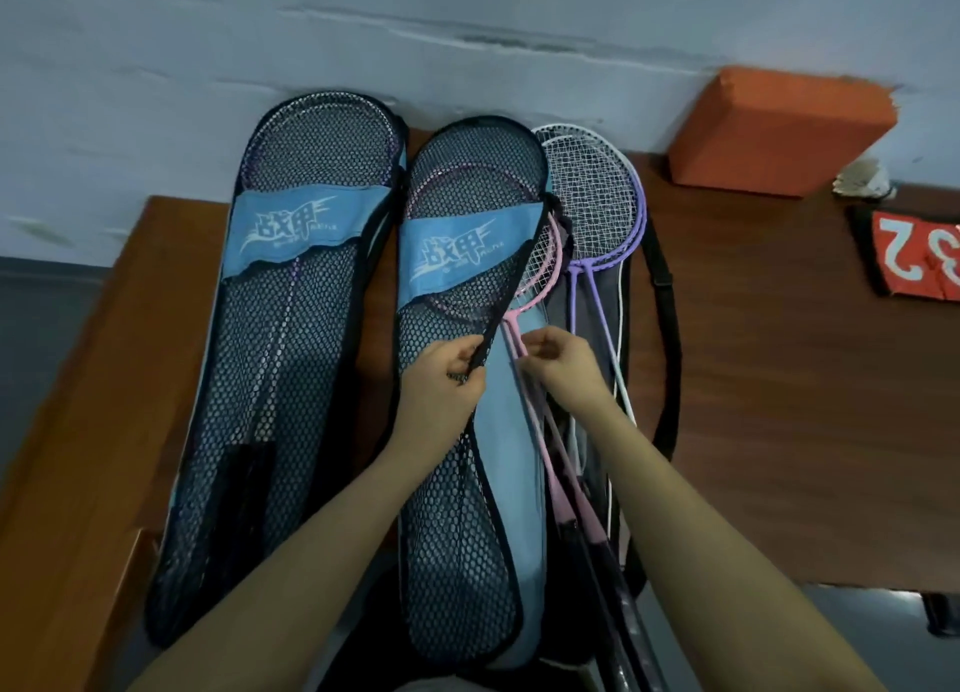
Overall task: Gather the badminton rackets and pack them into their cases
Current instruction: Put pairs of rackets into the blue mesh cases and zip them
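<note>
Two blue mesh racket cases lie side by side on the wooden table (779, 390). The left case (291, 359) is closed, with rackets dimly visible through the mesh. The middle case (457, 483) is open along its right edge, and pink rackets (524, 296) lie partly inside it. My left hand (441, 379) pinches the black edge of its mesh flap. My right hand (563, 364) has its fingers curled at the pink shafts; I cannot tell if it grips them. Purple and white rackets (592, 198) lie to the right on a grey case (592, 359).
An orange block (779, 130) stands against the wall at the back right. A white shuttlecock (865, 179) and a red cloth with white numbers (919, 255) lie at the right. The table's left edge is near the left case. A black strap (670, 328) loops beside the grey case.
</note>
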Motion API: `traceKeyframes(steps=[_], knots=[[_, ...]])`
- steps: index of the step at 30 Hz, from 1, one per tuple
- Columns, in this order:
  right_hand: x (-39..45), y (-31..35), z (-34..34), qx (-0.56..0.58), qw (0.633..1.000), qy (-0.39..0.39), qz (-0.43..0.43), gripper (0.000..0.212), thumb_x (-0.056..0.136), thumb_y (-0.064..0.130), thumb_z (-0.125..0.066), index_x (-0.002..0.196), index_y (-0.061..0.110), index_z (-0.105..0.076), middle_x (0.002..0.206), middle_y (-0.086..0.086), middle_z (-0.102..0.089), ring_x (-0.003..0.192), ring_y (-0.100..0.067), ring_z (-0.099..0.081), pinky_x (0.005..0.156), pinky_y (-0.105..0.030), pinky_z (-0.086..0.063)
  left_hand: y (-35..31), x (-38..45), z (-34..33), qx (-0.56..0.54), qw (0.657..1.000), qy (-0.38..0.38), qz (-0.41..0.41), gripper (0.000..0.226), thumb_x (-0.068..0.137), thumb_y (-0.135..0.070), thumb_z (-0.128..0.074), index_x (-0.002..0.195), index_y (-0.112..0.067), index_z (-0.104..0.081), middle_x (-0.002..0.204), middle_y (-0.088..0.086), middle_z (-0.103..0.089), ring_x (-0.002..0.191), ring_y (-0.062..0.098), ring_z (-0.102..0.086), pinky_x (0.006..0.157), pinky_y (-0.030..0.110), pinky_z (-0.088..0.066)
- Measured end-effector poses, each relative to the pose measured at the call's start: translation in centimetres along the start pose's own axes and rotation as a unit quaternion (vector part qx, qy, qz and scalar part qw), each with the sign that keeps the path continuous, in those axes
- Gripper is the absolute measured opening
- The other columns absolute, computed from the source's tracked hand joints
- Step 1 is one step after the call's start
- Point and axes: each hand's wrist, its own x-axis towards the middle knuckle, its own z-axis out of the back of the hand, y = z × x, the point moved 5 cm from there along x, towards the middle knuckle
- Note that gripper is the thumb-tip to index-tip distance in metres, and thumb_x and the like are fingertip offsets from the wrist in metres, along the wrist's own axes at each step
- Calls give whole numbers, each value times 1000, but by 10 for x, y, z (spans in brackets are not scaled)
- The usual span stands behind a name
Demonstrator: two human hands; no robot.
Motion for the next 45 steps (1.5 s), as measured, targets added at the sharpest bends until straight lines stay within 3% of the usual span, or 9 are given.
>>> traceKeyframes(steps=[3, 10, 16, 21, 27, 33, 39, 42, 45], knots=[[-14, -2, 0, -102, 993, -5, 58, 33, 82, 10, -67, 115, 8, -63, 104, -8, -60, 94, -23, -59, 86, -35, -49, 4, -2, 0, -8, 999, 7, -42, 38, 81, 1, -61, 119, -6, -60, 96, 2, -55, 80, 0, -53, 76, 5, -42], [-101, -32, 9, -189, 973, -53, 119, 31, 86, 15, -62, 116, 12, -62, 101, -3, -57, 100, -21, -53, 84, -33, -45, 27, -37, -34, 92, 990, 81, -67, 63, 80, -2, -63, 137, -2, -35, 115, 12, -42, 100, 19, -47, 94, 27, -41], [-150, -64, 20, -194, 976, -57, 81, 33, 84, 19, -65, 116, 14, -62, 103, 1, -59, 93, -16, -58, 82, -33, -50, 34, -105, -51, 201, 967, 100, -118, 57, 77, -18, -71, 127, -2, -49, 109, 13, -51, 101, 29, -49, 89, 44, -46], [-166, -77, 28, -206, 974, -23, 87, 32, 86, 28, -64, 115, 14, -62, 101, -2, -65, 88, -18, -61, 76, -32, -50, 32, -136, -56, 251, 965, 73, -8, 56, 81, -32, -66, 129, -11, -47, 113, 8, -45, 105, 24, -45, 94, 37, -42], [-170, -93, 32, -57, 996, 8, 62, 29, 84, 17, -67, 113, 17, -62, 86, 8, -64, 79, -6, -59, 74, -21, -47, 36, -153, -73, 255, 961, 96, 37, 64, 86, -17, -59, 142, -13, -28, 119, 10, -40, 105, 23, -47, 90, 35, -44], [-177, -86, 24, 38, 996, 59, 55, 36, 83, 14, -68, 118, 13, -59, 86, 5, -62, 80, -10, -60, 73, -11, -48, 25, -161, -52, 85, 994, -13, 63, 53, 82, 2, -57, 132, -14, -50, 102, 3, -49, 92, 15, -52, 82, 9, -33], [-179, -88, 24, 65, 994, 81, 28, 25, 91, 21, -58, 116, 22, -62, 101, 10, -68, 94, -2, -63, 83, -14, -48, 14, -169, -28, 0, 996, -51, 69, 44, 82, 0, -61, 123, -16, -58, 96, -1, -57, 87, 12, -58, 88, 19, -46], [-181, -92, 17, 213, 965, 121, -98, 24, 98, 31, -43, 109, 24, -62, 100, -1, -71, 88, -13, -66, 82, -29, -51, 14, -167, -26, -5, 997, -25, 72, 45, 82, -1, -61, 124, -17, -57, 91, 5, -58, 84, 13, -57, 88, 22, -45], [-188, -90, 2, 330, 908, 170, -194, 40, 101, 39, -29, 114, 13, -56, 77, -3, -69, 65, -14, -64, 64, -27, -48, 14, -165, -27, -12, 997, 16, 78, 48, 80, -1, -60, 125, -17, -56, 78, 9, -56, 80, 22, -57, 87, 28, -45]])
